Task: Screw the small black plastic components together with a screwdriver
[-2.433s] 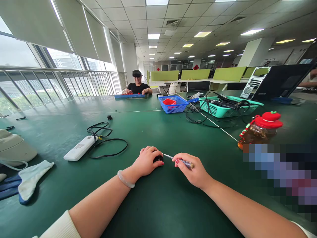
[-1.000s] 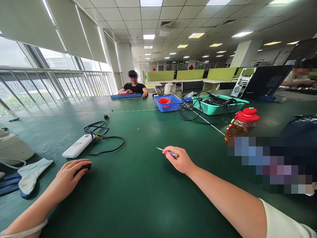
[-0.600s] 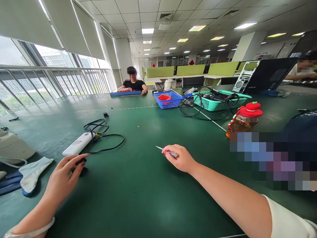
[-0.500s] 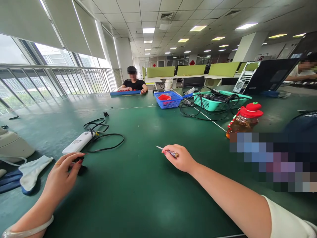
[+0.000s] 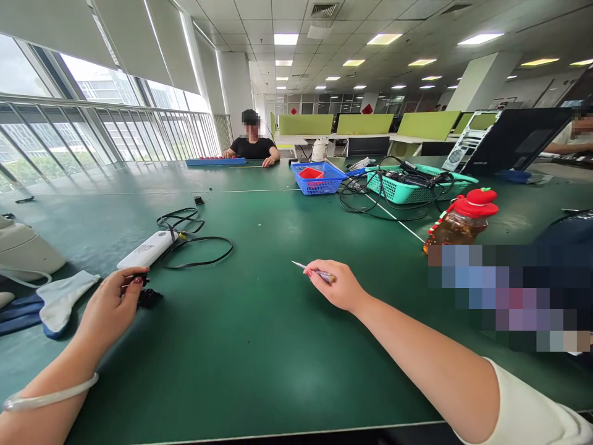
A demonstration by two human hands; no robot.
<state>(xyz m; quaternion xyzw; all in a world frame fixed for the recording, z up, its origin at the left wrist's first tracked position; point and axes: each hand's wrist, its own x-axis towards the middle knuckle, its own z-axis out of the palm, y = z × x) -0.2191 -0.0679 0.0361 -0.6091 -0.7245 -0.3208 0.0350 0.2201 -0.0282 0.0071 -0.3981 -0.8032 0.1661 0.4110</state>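
My left hand pinches a small black piece between thumb and fingers, at the left of the green table. Just beyond the fingertips, a black part or cluster of parts lies on the table; its kind is unclear. My right hand grips a slim screwdriver with a clear handle and a thin metal shaft. Its tip points left, over bare tabletop near the middle. A white power strip with a black cable lies just beyond my left hand.
Work gloves and a white appliance are at the left. A blue basket, a green basket with cables, and a red-lidded jar stand to the right. A person sits at the far end near a blue tray.
The view has tilted slightly, so the table sits higher in it. My left hand has drawn a little left with the black piece. My right hand keeps its hold on the screwdriver.
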